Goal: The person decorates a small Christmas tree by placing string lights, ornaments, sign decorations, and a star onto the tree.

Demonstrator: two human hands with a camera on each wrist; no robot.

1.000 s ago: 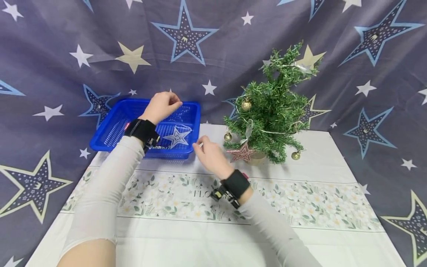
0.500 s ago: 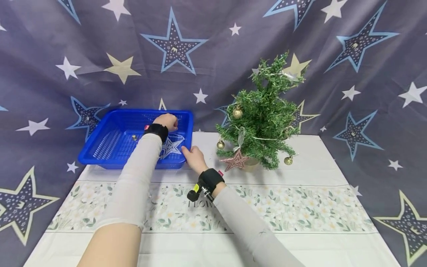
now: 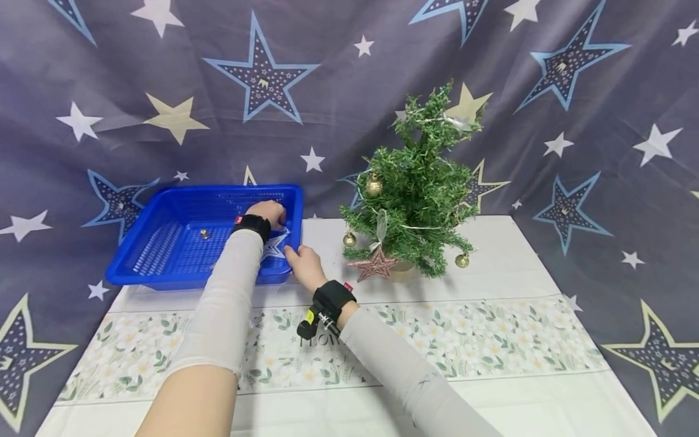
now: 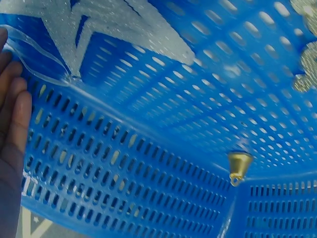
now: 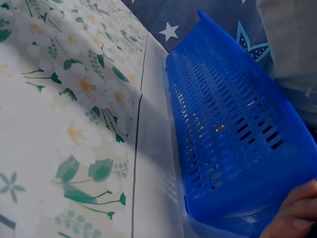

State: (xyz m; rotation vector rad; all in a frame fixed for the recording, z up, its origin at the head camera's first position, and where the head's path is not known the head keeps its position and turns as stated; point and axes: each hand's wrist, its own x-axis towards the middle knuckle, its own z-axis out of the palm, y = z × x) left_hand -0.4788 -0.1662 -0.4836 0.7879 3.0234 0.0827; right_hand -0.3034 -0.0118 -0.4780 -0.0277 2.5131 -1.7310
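My left hand (image 3: 269, 212) reaches down inside the right end of the blue plastic basket (image 3: 147, 243), over a silver star ornament (image 3: 275, 246). In the left wrist view its fingers (image 4: 20, 111) are bent beside the clear ribbon loop (image 4: 37, 57) of the star; whether they pinch it cannot be made out. The star (image 4: 138, 29) lies on the basket floor. My right hand (image 3: 306, 267) grips the basket's front right corner, thumb over the rim. In the right wrist view, part of that hand (image 5: 294, 213) shows against the basket's wall (image 5: 237, 198).
A small gold bell (image 4: 240, 163) and a gold glittery piece (image 4: 309, 59) lie in the basket. To the right stands a small green Christmas tree (image 3: 417, 188) with gold balls and a pink star ornament (image 3: 375, 264). A starry curtain (image 3: 327, 79) hangs behind the table.
My left hand has gone down from above the basket into its right end. My right hand has moved onto the basket's corner and taken hold. The head view has shifted slightly.
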